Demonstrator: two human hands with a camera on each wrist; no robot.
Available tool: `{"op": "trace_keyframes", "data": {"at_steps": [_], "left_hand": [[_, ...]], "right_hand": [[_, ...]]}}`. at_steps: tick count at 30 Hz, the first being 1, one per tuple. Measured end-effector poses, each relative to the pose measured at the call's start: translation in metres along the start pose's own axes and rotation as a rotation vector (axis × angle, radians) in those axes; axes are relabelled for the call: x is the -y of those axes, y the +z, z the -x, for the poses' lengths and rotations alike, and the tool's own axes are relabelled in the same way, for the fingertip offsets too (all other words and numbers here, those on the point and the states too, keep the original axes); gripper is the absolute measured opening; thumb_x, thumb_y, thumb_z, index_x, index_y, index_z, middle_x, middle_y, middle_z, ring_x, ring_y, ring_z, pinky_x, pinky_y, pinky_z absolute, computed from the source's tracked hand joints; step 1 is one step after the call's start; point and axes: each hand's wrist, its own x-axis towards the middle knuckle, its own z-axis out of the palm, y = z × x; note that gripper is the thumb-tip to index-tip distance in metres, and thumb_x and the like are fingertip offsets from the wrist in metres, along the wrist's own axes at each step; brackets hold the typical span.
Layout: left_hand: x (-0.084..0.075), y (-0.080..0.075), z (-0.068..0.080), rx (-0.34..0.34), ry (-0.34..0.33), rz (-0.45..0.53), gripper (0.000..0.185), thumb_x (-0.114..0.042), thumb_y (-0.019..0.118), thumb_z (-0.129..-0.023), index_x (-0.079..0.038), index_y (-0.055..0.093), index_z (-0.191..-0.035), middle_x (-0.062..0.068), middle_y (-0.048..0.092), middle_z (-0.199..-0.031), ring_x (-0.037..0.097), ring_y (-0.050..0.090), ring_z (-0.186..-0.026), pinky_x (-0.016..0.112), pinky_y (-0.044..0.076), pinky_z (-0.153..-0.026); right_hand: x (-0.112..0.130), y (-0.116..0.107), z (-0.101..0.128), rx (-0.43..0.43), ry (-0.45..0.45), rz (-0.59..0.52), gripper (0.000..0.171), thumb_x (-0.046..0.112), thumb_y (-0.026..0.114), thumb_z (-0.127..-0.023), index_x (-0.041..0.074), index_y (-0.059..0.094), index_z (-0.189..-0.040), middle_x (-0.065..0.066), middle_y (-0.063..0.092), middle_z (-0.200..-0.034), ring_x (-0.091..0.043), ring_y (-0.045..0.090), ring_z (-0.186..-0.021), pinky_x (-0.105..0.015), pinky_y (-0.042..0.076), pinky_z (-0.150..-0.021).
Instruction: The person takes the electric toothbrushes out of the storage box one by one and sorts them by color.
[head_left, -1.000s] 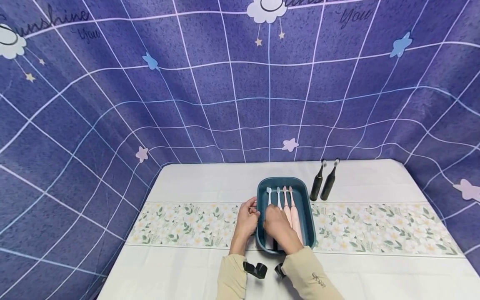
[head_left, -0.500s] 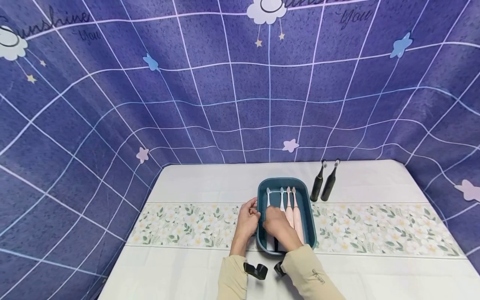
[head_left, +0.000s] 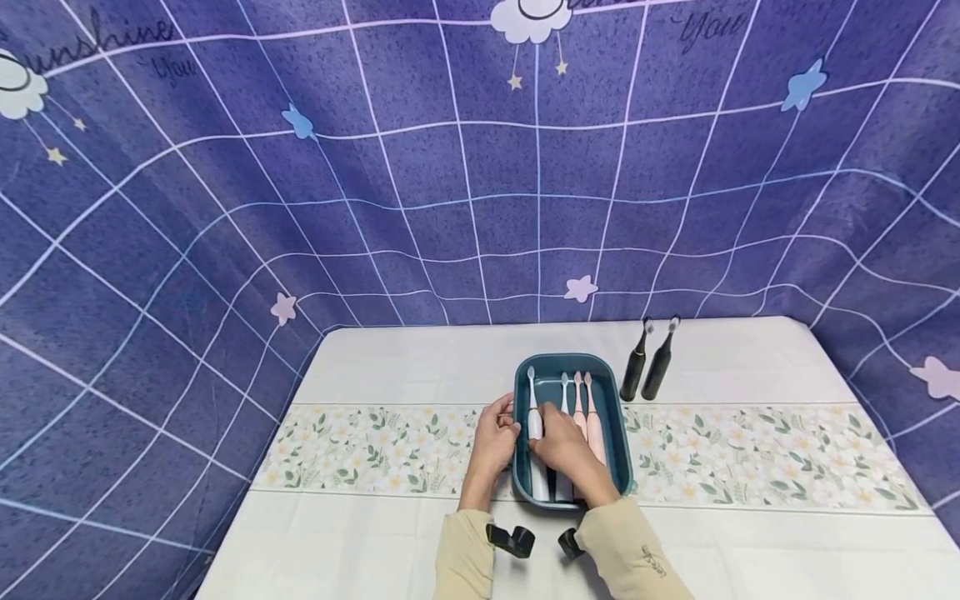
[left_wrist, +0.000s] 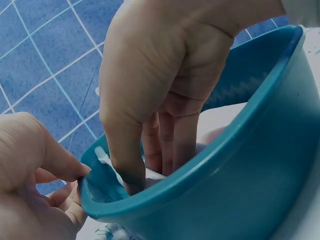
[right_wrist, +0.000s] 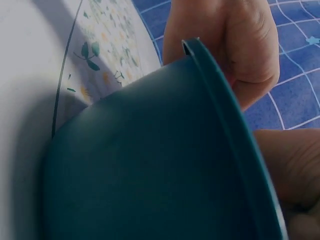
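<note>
A deep teal plastic bin stands on the table, its wall filling much of the left wrist view. My left hand holds the bin's left rim, thumb tip at the edge. Inside, my right hand reaches down around the handle of the leftmost white electric toothbrush, thumb on its left and fingers on its right. A second white toothbrush and two pink ones lie alongside, partly covered by that hand. The right fingertips are hidden behind the bin wall in the left wrist view.
Two black electric toothbrushes lie on the table right of the bin, heads toward the back. A floral strip crosses the white tablecloth. The blue gridded curtain hangs behind and at both sides.
The leftmost white toothbrush has moved left and toward the back of the bin. The toothbrushes beside it have shifted slightly right. My right hand has moved a little right; my left stays at the rim.
</note>
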Motion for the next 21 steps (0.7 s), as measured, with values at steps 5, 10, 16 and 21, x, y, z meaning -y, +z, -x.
{"op": "trace_keyframes", "data": {"at_steps": [5, 10, 16, 21], "left_hand": [[-0.0003, 0.0001, -0.0005, 0.001, -0.017, -0.005, 0.050, 0.009, 0.052, -0.083, 0.002, 0.053, -0.132, 0.019, 0.053, -0.116, 0.017, 0.049, -0.087, 0.025, 0.040, -0.077], [-0.0018, 0.0002, 0.0003, 0.001, -0.030, 0.000, 0.049, 0.009, 0.053, -0.083, 0.001, 0.054, -0.132, 0.018, 0.053, -0.116, 0.017, 0.050, -0.087, 0.026, 0.041, -0.076], [-0.0017, 0.0004, 0.0011, -0.005, -0.024, 0.001, 0.050, 0.009, 0.053, -0.082, 0.001, 0.054, -0.131, 0.019, 0.053, -0.116, 0.017, 0.050, -0.087, 0.025, 0.041, -0.076], [-0.0009, 0.0009, 0.0000, -0.005, -0.018, 0.008, 0.050, 0.010, 0.053, -0.082, 0.002, 0.054, -0.131, 0.019, 0.053, -0.116, 0.017, 0.050, -0.087, 0.025, 0.041, -0.075]], "right_hand": [[-0.0008, 0.0023, 0.0022, -0.029, -0.014, -0.024, 0.049, 0.008, 0.076, -0.077, -0.003, 0.053, -0.119, -0.019, 0.063, -0.101, -0.027, 0.060, -0.086, -0.042, 0.050, -0.070], [-0.0017, 0.0039, 0.0045, -0.056, -0.020, -0.048, 0.050, 0.008, 0.076, -0.077, -0.001, 0.053, -0.120, -0.015, 0.063, -0.095, -0.023, 0.059, -0.079, -0.037, 0.049, -0.066], [-0.0033, 0.0012, 0.0068, -0.066, -0.010, -0.105, 0.051, 0.008, 0.075, -0.077, 0.001, 0.053, -0.123, -0.009, 0.060, -0.087, -0.017, 0.054, -0.071, -0.030, 0.044, -0.059], [-0.0057, -0.0014, 0.0073, -0.092, -0.021, -0.151, 0.052, 0.008, 0.075, -0.077, 0.002, 0.053, -0.124, -0.007, 0.061, -0.089, -0.014, 0.055, -0.072, -0.027, 0.045, -0.061]]}}
